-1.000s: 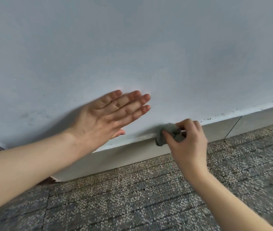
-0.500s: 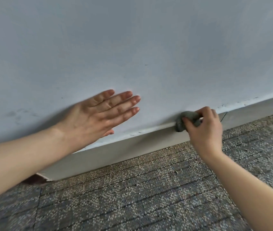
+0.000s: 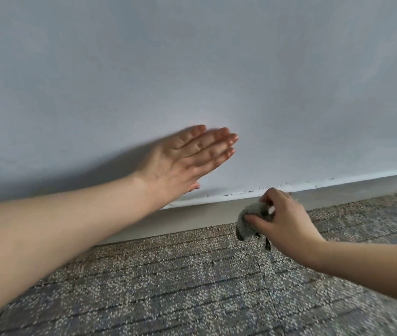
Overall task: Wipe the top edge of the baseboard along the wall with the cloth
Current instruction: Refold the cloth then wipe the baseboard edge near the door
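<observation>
A pale grey baseboard (image 3: pixel 192 215) runs along the foot of the wall, rising toward the right. Dark specks dot its top edge near the middle. My right hand (image 3: pixel 282 218) pinches a bunched grey cloth (image 3: pixel 249 220), which hangs in front of the baseboard's face and above the carpet, below the top edge. My left hand (image 3: pixel 187 158) is flat with fingers together and extended, beside or against the wall above the baseboard; contact is unclear because of blur.
The pale blue-grey wall (image 3: pixel 192 69) fills the upper half of the view. Speckled grey carpet tiles (image 3: pixel 192 287) cover the floor in front of the baseboard. My left forearm (image 3: pixel 47 234) crosses the lower left.
My right hand has dropped with the cloth from the top edge of the baseboard down to in front of its face. My left hand has shifted right along the wall, blurred.
</observation>
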